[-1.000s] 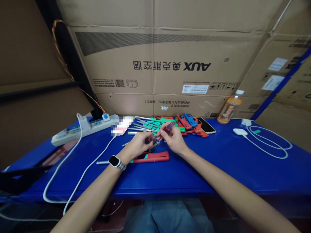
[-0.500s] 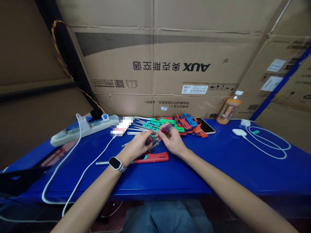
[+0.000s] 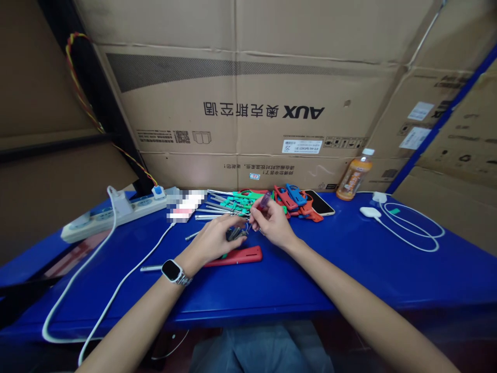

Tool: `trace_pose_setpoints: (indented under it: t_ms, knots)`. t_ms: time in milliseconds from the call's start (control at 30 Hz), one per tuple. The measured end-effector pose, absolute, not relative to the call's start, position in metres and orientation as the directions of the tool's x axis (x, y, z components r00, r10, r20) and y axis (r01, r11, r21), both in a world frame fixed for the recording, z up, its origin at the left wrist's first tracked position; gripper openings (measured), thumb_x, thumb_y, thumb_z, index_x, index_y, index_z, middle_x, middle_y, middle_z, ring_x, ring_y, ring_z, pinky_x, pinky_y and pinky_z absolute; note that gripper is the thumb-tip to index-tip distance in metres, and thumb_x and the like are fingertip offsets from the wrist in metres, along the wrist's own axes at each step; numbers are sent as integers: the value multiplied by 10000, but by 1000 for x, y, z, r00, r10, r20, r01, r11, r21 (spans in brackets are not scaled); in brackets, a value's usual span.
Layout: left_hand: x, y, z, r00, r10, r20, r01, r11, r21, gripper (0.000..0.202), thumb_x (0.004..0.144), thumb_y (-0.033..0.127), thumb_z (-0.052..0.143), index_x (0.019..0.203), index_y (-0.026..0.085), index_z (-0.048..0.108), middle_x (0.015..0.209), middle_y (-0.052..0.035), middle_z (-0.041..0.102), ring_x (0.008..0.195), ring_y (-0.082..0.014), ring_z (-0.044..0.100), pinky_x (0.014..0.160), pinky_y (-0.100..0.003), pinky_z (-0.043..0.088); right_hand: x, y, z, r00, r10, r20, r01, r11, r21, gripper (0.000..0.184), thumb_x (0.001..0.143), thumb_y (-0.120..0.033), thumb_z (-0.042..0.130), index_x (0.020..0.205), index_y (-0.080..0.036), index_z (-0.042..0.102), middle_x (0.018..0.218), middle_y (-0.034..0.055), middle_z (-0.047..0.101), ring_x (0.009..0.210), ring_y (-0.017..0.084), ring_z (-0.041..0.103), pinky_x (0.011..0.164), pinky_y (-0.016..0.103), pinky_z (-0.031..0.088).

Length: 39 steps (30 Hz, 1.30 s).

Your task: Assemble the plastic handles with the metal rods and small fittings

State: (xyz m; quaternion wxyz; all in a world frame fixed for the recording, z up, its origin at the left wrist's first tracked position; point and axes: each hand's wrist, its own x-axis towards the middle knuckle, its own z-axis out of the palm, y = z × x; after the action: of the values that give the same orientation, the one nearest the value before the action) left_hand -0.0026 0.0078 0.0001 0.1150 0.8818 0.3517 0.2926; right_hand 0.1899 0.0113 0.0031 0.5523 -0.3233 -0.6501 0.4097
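My left hand (image 3: 215,238), with a watch on its wrist, curls its fingers around a small greyish lighter part (image 3: 234,233) with a thin wire near its end. My right hand (image 3: 274,223) is closed on a small screwdriver (image 3: 264,201), its translucent purple-red handle sticking up past the fingers. The fingertips of both hands are close together. Below them lies a red lighter shell (image 3: 244,255) on the blue table (image 3: 310,280); a metal tube (image 3: 151,268) extends left from under my left wrist. Behind the hands is a pile of green lighter parts (image 3: 248,196) with metal tubes (image 3: 209,211).
Red and blue lighter shells (image 3: 297,195) lie beside a phone (image 3: 321,203). An orange drink bottle (image 3: 354,175) stands back right, near a white charger cable (image 3: 411,243). A power strip (image 3: 116,213) and white cable (image 3: 135,274) lie left. Cardboard (image 3: 217,77) walls the back.
The view has shifted, so the scene sits slightly further left. My left fingers have spread a little around the small part, and the screwdriver handle now stands more upright in my right hand.
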Motion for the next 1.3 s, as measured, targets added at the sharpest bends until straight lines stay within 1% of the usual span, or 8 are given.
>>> trace_pose_setpoints:
  t_ms: [67, 167, 267, 400, 533, 733, 1133, 1300]
  knots:
    - [2, -1, 5, 636, 658, 404, 557, -753, 350, 293, 852, 421, 672, 1054, 209, 663, 1022, -65, 676, 960, -242, 623, 851, -359, 476, 197, 10, 4, -154, 884, 442, -26, 444, -896, 273, 865, -443, 624, 868, -206, 488, 614, -46, 570, 451, 91, 506, 446, 223, 437]
    - [9, -11, 10, 723, 623, 300, 539, -780, 319, 337, 818, 523, 692, 926, 205, 694, 933, -51, 657, 890, -233, 609, 824, -351, 466, 205, 6, 4, -159, 887, 434, -5, 438, -899, 238, 871, -404, 615, 858, -207, 482, 567, -64, 539, 418, 83, 464, 416, 211, 394]
    - [13, -12, 7, 751, 615, 241, 554, -785, 276, 309, 843, 497, 669, 854, 188, 683, 882, -45, 632, 825, -215, 594, 781, -338, 452, 205, 2, 3, -197, 873, 446, 11, 457, -889, 197, 885, -363, 601, 850, -202, 491, 578, -58, 541, 435, 80, 470, 431, 208, 395]
    - [13, -5, 1, 733, 627, 262, 585, -779, 228, 321, 910, 472, 590, 805, 179, 668, 824, -49, 597, 808, -216, 572, 720, -316, 431, 200, -2, 2, -226, 859, 460, 7, 474, -881, 188, 904, -359, 581, 856, -199, 495, 620, -42, 559, 479, 85, 501, 469, 214, 428]
    - [12, 0, -2, 719, 630, 294, 586, -777, 232, 309, 916, 472, 587, 844, 190, 689, 819, -43, 599, 826, -221, 571, 722, -312, 420, 198, -2, 0, -235, 871, 431, 2, 444, -896, 232, 894, -406, 590, 869, -200, 487, 645, -37, 570, 486, 88, 516, 492, 228, 458]
    - [12, -1, -1, 705, 651, 283, 612, -759, 222, 349, 908, 500, 586, 787, 181, 657, 799, -36, 598, 805, -214, 564, 696, -307, 406, 199, 0, -1, -209, 881, 424, 2, 434, -901, 279, 870, -451, 602, 863, -201, 478, 655, -35, 574, 502, 92, 527, 503, 232, 471]
    - [11, -1, 2, 700, 646, 305, 603, -763, 234, 309, 884, 466, 621, 757, 185, 631, 793, -35, 599, 790, -214, 562, 683, -305, 398, 200, 2, -3, -216, 893, 395, 71, 418, -906, 233, 866, -402, 602, 873, -199, 490, 657, -34, 582, 495, 93, 537, 499, 234, 485]
    - [12, -2, 4, 702, 657, 276, 619, -754, 219, 296, 885, 458, 625, 777, 183, 639, 798, -39, 604, 807, -220, 568, 696, -305, 403, 199, 2, -2, -219, 888, 404, 70, 428, -901, 208, 877, -378, 590, 871, -194, 493, 667, -26, 581, 510, 99, 545, 506, 237, 487]
